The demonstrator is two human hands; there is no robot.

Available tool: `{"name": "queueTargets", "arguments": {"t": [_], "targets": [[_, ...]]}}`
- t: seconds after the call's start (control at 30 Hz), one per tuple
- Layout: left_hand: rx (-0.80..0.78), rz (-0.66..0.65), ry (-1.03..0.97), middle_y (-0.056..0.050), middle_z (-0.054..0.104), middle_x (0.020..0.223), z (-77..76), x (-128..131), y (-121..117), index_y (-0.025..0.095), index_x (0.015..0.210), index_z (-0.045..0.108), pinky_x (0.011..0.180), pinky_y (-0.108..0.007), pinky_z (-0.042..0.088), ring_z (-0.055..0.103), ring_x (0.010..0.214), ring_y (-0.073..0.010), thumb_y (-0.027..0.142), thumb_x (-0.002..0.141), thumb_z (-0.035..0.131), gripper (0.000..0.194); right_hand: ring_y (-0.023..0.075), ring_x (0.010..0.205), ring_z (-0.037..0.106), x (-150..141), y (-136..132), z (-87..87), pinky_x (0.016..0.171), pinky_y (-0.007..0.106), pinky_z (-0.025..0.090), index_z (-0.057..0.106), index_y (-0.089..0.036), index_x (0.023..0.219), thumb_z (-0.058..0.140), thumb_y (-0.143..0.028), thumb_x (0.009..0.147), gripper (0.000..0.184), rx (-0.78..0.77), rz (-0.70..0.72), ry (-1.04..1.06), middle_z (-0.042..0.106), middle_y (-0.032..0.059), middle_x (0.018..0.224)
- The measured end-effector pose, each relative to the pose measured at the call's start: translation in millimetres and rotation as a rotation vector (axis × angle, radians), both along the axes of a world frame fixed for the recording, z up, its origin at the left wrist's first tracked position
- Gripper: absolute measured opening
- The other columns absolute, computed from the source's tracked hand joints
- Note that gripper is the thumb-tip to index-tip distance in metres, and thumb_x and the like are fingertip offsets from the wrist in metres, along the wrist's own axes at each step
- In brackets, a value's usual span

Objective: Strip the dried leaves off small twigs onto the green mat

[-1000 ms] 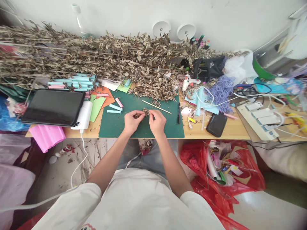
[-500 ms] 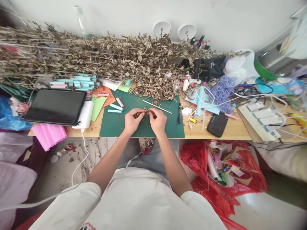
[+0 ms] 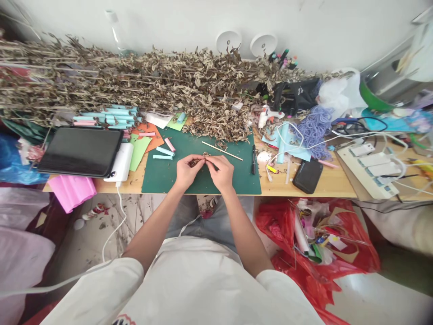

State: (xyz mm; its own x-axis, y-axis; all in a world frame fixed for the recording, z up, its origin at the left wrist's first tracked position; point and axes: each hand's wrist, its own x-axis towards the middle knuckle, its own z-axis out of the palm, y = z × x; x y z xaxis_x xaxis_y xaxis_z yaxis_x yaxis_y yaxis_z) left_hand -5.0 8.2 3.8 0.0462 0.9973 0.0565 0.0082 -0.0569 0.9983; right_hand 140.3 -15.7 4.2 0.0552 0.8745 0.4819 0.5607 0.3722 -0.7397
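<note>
Green is the mat (image 3: 157, 178) at the table's (image 3: 333, 183) near edge. Over it, the left hand (image 3: 186, 174) and right hand (image 3: 222, 174) meet, fingertips pinched on dried leaves (image 3: 205, 154) at the clock's centre; the left also curls around some. A pen (image 3: 254, 162) lies at 3 o'clock, a stick (image 3: 222, 150) at 2, paper rolls (image 3: 163, 157) between 9 and 10. Beyond, a leaf pile (image 3: 219, 124) spreads past 12, a glue gun (image 3: 263, 118) sits at 2, stalks (image 3: 162, 76) run from 10 to 1.

stick (image 3: 222, 150) on mat (image 3: 158, 176), leaves (image 3: 221, 124) behind
</note>
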Motion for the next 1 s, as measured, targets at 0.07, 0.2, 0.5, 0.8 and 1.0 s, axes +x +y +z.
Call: {"name": "queueTargets", "arguments": {"t": [0.07,0.2,0.5,0.8,1.0], "targets": [[0.013,-0.011,0.002,-0.005,0.074,0.084,0.1,0,-1,0.016,0.089,0.075,0.067,-0.026,0.050,0.063,0.070,-0.0143,0.037,0.075,0.076,0.025,0.0188,0.094,0.067,0,1,-1.3,0.089,0.036,0.055,0.074,-0.025,0.099,0.053,-0.030,0.096,0.022,0.008,-0.006,0.007,0.075,0.0053,0.099],[0.048,0.001,0.111,-0.004,0.073,0.085,2.4,1,-2,0.016,0.088,0.074,0.069,-0.025,0.050,0.063,0.072,-0.0138,0.034,0.077,0.072,0.021,0.0183,0.089,0.067,-1,1,-2.3,0.084,0.035,0.055,0.074,-0.023,0.094,0.053,-0.027,0.096,0.021,0.036,-0.017,-0.030,0.075,0.0058,0.094],[0.065,0.010,0.310,-0.001,0.072,0.075,6.7,4,-5,0.017,0.082,0.074,0.068,-0.025,0.050,0.064,0.068,-0.0140,0.026,0.075,0.071,0.011,0.0209,0.086,0.062,-4,-2,-5.4,0.081,0.036,0.054,0.070,-0.021,0.092,0.052,-0.017,0.093,0.019,0.132,-0.060,-0.197,0.072,0.0078,0.091],[0.045,0.047,0.132,-0.005,0.074,0.084,2.6,1,-2,0.016,0.087,0.075,0.064,-0.025,0.049,0.064,0.068,-0.0138,0.033,0.077,0.074,0.019,0.0202,0.085,0.066,1,5,-11.6,0.081,0.036,0.055,0.071,-0.021,0.095,0.052,-0.022,0.096,0.019,0.104,-0.211,-0.114,0.075,0.0065,0.092],[0.179,-0.017,0.128,-0.006,0.073,0.094,4.1,0,-3,0.018,0.089,0.075,0.079,-0.028,0.052,0.067,0.086,-0.0168,0.029,0.080,0.072,0.014,0.0214,0.095,0.066,1,3,-4.0,0.088,0.039,0.055,0.070,-0.022,0.099,0.051,-0.020,0.094,0.020,0.109,-0.179,-0.069,0.074,0.0073,0.099]]}}
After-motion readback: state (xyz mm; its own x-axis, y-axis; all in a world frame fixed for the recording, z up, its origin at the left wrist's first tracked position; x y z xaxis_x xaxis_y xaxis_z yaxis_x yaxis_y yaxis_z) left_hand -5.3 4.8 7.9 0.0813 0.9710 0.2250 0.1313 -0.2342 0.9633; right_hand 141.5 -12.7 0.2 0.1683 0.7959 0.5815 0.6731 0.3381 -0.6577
